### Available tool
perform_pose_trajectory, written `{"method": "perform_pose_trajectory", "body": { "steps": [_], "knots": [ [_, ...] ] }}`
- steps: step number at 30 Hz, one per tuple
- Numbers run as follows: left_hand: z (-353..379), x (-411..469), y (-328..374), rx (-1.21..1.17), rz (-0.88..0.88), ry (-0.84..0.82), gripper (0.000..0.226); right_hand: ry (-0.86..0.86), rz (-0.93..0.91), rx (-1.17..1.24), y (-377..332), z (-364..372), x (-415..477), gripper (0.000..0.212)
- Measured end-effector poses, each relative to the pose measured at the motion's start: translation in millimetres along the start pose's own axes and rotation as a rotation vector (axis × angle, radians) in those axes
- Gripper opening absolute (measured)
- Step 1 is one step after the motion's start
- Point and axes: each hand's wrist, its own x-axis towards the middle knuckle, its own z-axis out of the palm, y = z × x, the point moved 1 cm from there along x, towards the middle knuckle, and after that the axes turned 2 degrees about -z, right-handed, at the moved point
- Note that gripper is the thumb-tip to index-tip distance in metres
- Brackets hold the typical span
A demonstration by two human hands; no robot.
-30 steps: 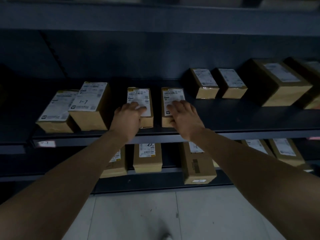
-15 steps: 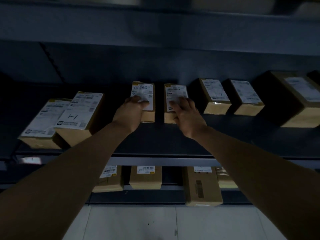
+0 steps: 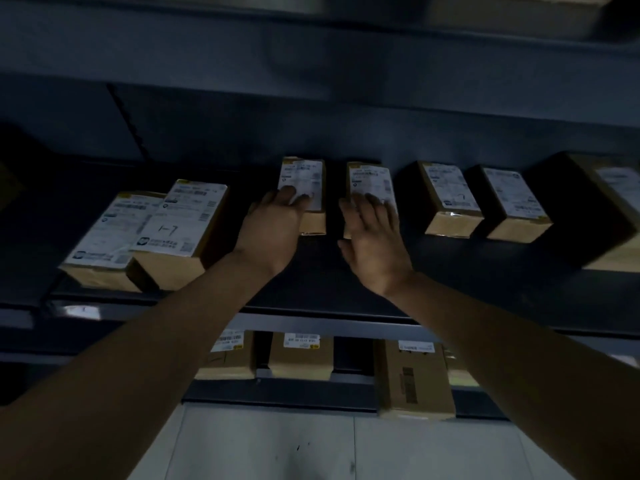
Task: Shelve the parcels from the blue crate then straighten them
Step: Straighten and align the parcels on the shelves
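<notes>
Two narrow brown parcels with white labels lie side by side deep on the dark shelf [image 3: 311,271]. My left hand [image 3: 273,230] rests on the left parcel [image 3: 304,178], fingers lying over its label near the front end. My right hand [image 3: 374,244] lies flat with straight, spread fingers on the front of the right parcel [image 3: 369,178]. The blue crate is out of view.
Two overlapping parcels [image 3: 166,230] sit at the shelf's left front. To the right stand two small parcels [image 3: 448,199] [image 3: 512,202] and a big box [image 3: 595,209]. Several more parcels [image 3: 301,356] fill the lower shelf, above a pale tiled floor [image 3: 311,445].
Both hands have pushed the two middle parcels back from the shelf's front edge toward the rear. My right hand's fingers have spread flat.
</notes>
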Motion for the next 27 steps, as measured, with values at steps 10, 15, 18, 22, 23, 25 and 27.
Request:
{"method": "perform_pose_trajectory", "body": {
  "steps": [10,15,18,22,23,25,27],
  "knots": [
    [-72,-91,-94,-0.008,0.006,0.087,0.036,0.038,-0.205,0.139,-142,-15,8,0.058],
    [-73,-129,-167,0.041,-0.083,-0.018,0.045,-0.066,-0.179,0.061,-195,-4,19,0.064],
    [-61,-137,-194,0.069,-0.074,-0.093,0.053,-0.107,-0.122,0.013,-214,4,23,0.064],
    [-47,-129,-209,0.056,-0.062,-0.120,0.046,-0.114,-0.032,-0.004,-222,12,30,0.065],
    [-44,-126,-211,0.048,-0.060,-0.120,0.044,-0.114,-0.018,-0.011,-222,13,33,0.067],
    [-38,-117,-215,0.026,-0.054,-0.121,0.041,-0.116,0.014,-0.024,-219,17,41,0.074],
    [-33,-107,-218,0.003,-0.051,-0.114,0.042,-0.119,0.041,-0.036,-214,21,49,0.079]
  ]
}}
